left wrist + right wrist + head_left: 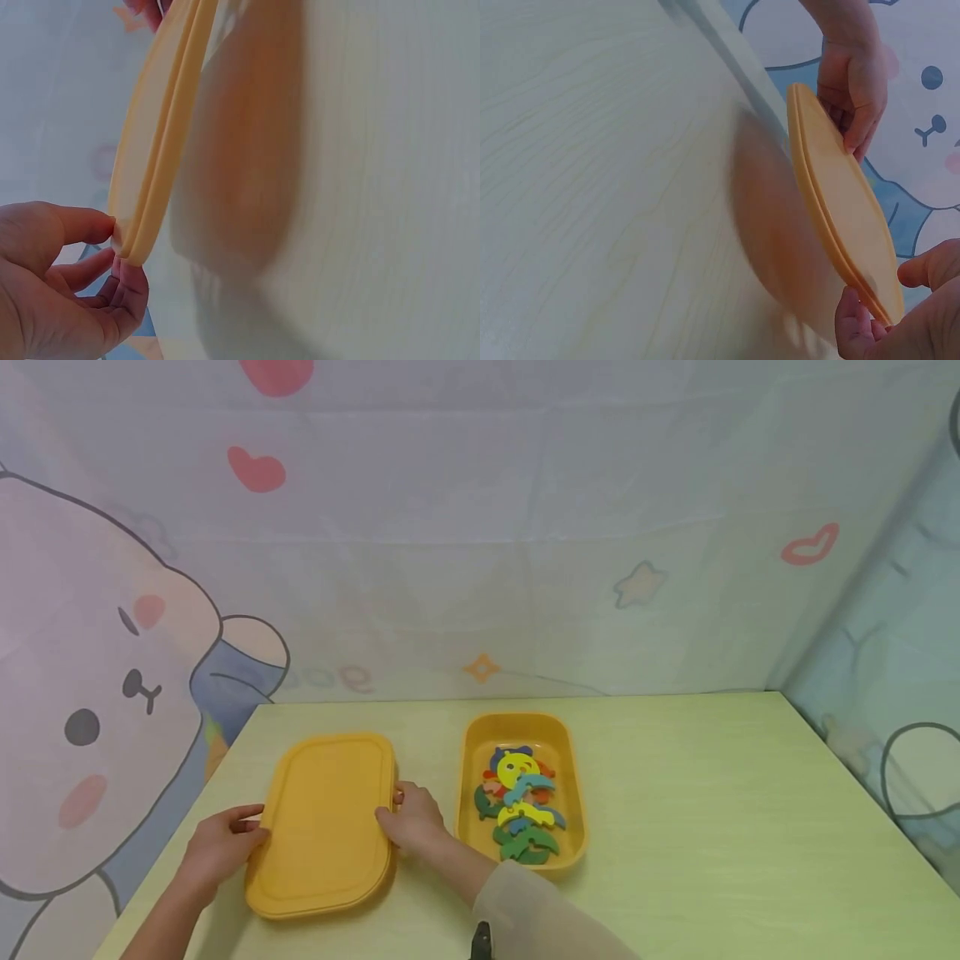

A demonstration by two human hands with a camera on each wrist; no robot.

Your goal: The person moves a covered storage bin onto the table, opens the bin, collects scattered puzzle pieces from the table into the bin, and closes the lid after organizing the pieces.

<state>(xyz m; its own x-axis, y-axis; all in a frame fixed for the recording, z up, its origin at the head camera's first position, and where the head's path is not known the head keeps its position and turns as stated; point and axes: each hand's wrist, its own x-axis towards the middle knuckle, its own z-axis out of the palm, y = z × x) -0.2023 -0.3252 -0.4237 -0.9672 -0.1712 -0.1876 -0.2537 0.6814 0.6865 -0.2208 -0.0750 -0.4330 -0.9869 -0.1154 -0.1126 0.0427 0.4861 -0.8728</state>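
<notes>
A flat yellow-orange lid (322,827) with rounded corners is held above the left part of the table, its shadow falling on the tabletop below. My left hand (220,852) pinches its left edge, thumb on the top face and fingers underneath, as the left wrist view shows. On the opposite edge my right hand (415,820) grips it the same way, thumb above and fingers under the rim. To the right of the lid stands a matching yellow-orange box (576,827), uncovered. Inside lie several flat colourful pieces, among them a yellow round piece (517,770) and green curved pieces (527,842).
The pale wood-grain table (697,810) stretches away to the right of the box. A printed cloth (450,527) with hearts and a cartoon bear hangs behind the table's back edge and along its sides. My right forearm passes close to the box's near left corner.
</notes>
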